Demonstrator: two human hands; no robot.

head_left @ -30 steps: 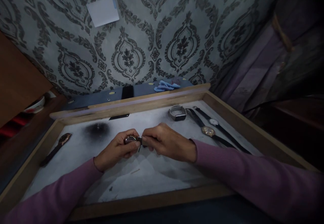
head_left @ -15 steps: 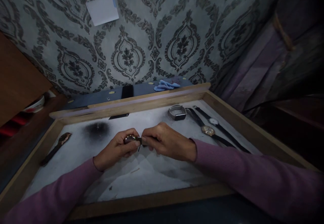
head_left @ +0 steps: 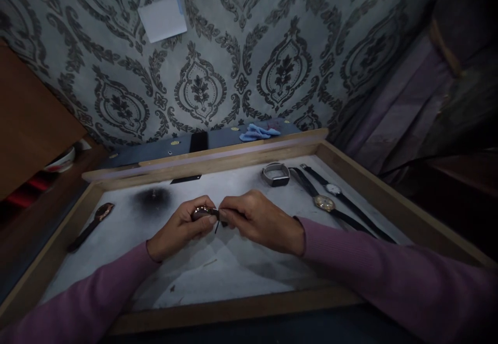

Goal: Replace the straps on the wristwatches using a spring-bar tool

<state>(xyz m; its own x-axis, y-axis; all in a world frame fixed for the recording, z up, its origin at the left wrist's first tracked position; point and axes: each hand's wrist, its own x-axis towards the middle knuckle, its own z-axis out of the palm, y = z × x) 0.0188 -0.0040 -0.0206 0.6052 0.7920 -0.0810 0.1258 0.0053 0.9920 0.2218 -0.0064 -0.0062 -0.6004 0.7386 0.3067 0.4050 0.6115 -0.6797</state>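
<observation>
Over the middle of a white-bottomed wooden tray (head_left: 249,294), my left hand (head_left: 181,228) is closed around a watch (head_left: 203,211) with a dark, shiny case. My right hand (head_left: 252,217) pinches at the watch's right end, on what looks like its short dark strap (head_left: 223,223). The fingers cover most of that part. A thin dark piece hangs below the left thumb. Both hands are raised a little above the tray floor, fingertips nearly meeting.
A dark-strapped watch (head_left: 104,210) lies at the tray's left. On the right are a pale-banded smartwatch (head_left: 279,181), a gold-cased watch (head_left: 324,203) and a white-dialled watch (head_left: 333,189). A blue cloth (head_left: 260,132) and a black phone-like slab (head_left: 198,141) sit behind the rim.
The whole view has shifted slightly. The right fingers have moved a little at the watch's end, and more of the dark strap piece shows beneath them. The left hand keeps its hold.
</observation>
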